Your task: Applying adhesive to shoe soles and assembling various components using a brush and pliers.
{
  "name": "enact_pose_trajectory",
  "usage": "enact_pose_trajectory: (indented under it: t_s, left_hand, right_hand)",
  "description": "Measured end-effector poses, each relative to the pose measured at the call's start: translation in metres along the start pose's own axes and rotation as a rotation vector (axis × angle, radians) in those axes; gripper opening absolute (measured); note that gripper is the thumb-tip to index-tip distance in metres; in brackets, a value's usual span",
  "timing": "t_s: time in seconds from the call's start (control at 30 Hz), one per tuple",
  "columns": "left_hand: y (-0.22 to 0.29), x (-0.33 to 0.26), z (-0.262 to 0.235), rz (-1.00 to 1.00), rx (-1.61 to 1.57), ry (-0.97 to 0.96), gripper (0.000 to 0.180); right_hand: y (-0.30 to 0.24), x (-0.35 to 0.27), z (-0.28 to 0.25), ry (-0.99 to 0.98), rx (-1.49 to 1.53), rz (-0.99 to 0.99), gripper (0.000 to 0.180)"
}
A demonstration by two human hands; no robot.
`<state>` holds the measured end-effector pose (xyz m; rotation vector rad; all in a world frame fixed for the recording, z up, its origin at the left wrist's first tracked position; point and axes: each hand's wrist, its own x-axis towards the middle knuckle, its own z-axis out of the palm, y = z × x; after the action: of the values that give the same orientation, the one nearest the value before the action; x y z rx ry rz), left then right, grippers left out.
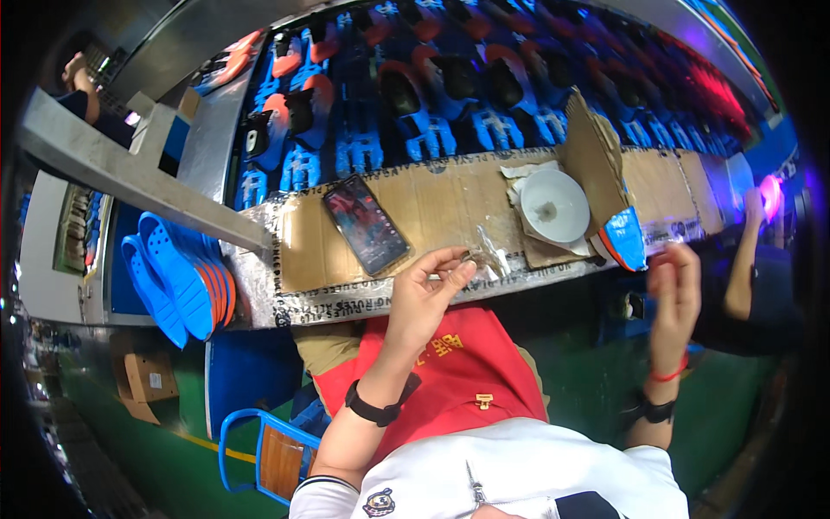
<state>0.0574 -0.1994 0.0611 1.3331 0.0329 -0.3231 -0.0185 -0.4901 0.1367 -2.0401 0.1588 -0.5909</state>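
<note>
Small clear packet (pixel 488 257) lies at the bench (pixel 432 208) edge; our left hand (pixel 430 290) pinches at it with fingertips, while our right hand (pixel 674 290) hangs blurred, open, empty.

Cardboard-topped bench edge with a conveyor of shoe parts behind it

A phone (pixel 367 224) lay on the cardboard sheet (pixel 437 201), left of a bowl (pixel 553 205). Between them, nearer the person, a small clear bag (pixel 491 254) touched the left hand (pixel 430 290). The right hand (pixel 674 290) hung off the bench's right end. Stacked soles (pixel 177 277) stood at far left.
</note>
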Motion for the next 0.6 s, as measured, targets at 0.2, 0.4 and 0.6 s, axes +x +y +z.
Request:
enact_pose_trajectory:
  t_s: [0.2,0.4,0.6]
  left_hand:
    - [0.014,-0.003,0.010,0.034,0.015,0.007,0.034]
    - [0.010,-0.005,0.009,0.057,0.030,0.005,0.034]
    - [0.012,-0.008,0.011,0.003,0.056,-0.017,0.031]
  right_hand:
    - [-0.017,-0.035,0.061,-0.345,-0.043,0.149,0.011]
    - [-0.017,-0.036,0.077,-0.301,-0.064,0.055,0.011]
    - [-0.016,-0.034,0.076,-0.324,-0.093,0.075,0.011]
